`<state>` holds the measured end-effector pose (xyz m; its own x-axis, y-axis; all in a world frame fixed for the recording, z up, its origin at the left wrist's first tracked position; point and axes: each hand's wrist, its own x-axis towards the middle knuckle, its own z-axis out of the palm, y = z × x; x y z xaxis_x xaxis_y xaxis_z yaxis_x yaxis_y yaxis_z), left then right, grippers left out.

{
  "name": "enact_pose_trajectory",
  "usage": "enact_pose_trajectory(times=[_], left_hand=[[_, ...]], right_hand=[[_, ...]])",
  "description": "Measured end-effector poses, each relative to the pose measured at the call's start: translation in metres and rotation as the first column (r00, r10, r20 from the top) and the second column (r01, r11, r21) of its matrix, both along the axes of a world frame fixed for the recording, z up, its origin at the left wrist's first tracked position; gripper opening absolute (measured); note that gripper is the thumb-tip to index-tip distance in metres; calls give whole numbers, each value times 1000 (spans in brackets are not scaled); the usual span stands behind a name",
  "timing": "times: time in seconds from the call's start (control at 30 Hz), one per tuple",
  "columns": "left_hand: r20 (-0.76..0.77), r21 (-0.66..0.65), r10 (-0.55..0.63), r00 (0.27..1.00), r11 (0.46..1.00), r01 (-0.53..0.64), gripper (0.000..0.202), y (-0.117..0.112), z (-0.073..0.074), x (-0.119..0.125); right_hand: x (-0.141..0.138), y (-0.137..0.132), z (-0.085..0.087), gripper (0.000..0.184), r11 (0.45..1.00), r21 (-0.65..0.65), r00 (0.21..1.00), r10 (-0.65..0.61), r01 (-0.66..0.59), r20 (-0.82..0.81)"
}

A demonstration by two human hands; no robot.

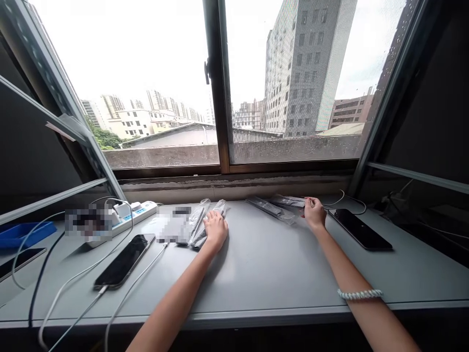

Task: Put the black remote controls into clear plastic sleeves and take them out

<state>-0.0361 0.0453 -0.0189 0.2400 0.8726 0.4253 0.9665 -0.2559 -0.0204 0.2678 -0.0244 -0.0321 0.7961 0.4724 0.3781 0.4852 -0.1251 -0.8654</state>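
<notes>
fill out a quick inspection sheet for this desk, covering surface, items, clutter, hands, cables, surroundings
Surface: grey desk, with soft reflections.
Handled items: slim dark things in clear plastic, left bags and right bags.
Clutter: left, a phone, power strip and blue tray; right, a dark flat device. Pixelated patches hide some things.
Hands: left hand rests on the left bags; right hand pinches one end of the right bags.
Cables: white cable plugged into the phone; dark cable runs to the front edge.
Surroundings: window frame behind, buildings outside.
</notes>
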Motion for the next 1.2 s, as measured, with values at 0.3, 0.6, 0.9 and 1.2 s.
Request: enact_pose_trajectory(times=[0.3, 0.6, 0.9, 1.2], left_hand=[[-20, -165, 123, 992, 979, -124, 37, -2, 9, -7], [177, -157, -271, 946, 941, 299, 42, -24, 8, 12], [240, 13, -481, 843, 870, 492, 45, -34, 9, 21], [205, 34, -532, 821, 842, 538, 47, -38, 10, 20]], right_hand=[[-5, -3, 0, 42, 972, -233, 991, -26, -5, -130], [-10, -6, -1, 51, 929, -371, 1000, 5, -6, -5], [-23, -7, 3, 36, 990, -125, 973, -33, 63, 230], [-49, -8, 15, 29, 893, 128, 900, 416, -431, 128]])
